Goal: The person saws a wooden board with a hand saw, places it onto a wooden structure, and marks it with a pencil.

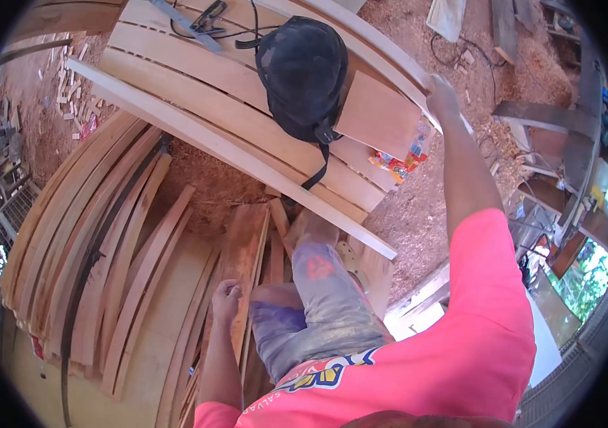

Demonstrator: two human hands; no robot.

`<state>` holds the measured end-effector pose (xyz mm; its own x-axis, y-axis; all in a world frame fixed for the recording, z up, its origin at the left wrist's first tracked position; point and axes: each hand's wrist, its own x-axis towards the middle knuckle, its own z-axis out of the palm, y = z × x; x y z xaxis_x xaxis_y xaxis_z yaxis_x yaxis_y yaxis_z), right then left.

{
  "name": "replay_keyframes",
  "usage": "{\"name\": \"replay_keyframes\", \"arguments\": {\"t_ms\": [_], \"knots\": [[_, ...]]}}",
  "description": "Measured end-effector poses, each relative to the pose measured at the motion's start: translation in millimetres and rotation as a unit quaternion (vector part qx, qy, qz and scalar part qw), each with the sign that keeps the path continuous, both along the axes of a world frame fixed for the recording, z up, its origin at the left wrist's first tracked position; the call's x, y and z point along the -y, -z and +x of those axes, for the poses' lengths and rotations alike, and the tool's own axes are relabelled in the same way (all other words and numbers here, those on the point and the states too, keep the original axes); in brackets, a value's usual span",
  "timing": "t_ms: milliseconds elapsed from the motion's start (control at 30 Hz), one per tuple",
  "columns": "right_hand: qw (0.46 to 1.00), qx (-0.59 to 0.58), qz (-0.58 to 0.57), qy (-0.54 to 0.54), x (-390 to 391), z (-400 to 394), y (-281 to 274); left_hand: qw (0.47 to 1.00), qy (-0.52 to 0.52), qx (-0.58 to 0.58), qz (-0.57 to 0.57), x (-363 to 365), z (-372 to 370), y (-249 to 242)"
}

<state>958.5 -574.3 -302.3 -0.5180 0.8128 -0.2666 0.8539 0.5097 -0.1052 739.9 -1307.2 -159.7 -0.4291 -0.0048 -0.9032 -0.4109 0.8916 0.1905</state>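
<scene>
My right hand (443,98) is stretched out at the far right, its fingers wrapped round a long pale wooden strip (384,51) along the far edge of the slatted wooden table (175,65). Closed in a loose fist, my left hand (226,299) hangs by my side above some planks (245,239), with nothing visible in it. A black cap (302,75) lies on the table between the strips. Beside it are a flat square wooden piece (381,114) and a colourful plastic packet (409,158). Another long strip (247,160) lies along the near edge.
Many long boards (97,235) are stacked at the left, with a dark strap or strip across them. A clamp-like tool (207,18) and a metal rule (186,25) lie on the table's far left. Sawdust and offcuts (75,93) cover the ground; a cable (489,60) lies at upper right.
</scene>
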Motion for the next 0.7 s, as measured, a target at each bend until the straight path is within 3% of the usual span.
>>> {"name": "replay_keyframes", "arguments": {"t_ms": [200, 300, 400, 533, 633, 700], "knots": [[0.996, -0.081, -0.029, -0.025, -3, -8, 4, 0.994, 0.091, -0.052, -0.011, -22, -59, -27], [0.993, -0.11, -0.004, 0.049, 11, -13, -10, 0.987, 0.127, -0.097, 0.012, -55, -80, -43], [0.981, -0.159, 0.095, 0.06, 30, 7, -7, 0.978, 0.17, -0.114, 0.036, -93, -97, -63], [0.983, -0.132, 0.044, 0.116, 70, 16, -46, 0.958, 0.249, -0.129, 0.059, -124, -129, -68], [0.977, -0.159, 0.047, 0.137, 81, 30, -56, 0.907, 0.313, -0.227, 0.168, -190, -176, -39], [0.969, -0.178, 0.055, 0.164, 81, 14, -64, 0.825, 0.414, -0.341, 0.177, -258, -219, -14]]}}
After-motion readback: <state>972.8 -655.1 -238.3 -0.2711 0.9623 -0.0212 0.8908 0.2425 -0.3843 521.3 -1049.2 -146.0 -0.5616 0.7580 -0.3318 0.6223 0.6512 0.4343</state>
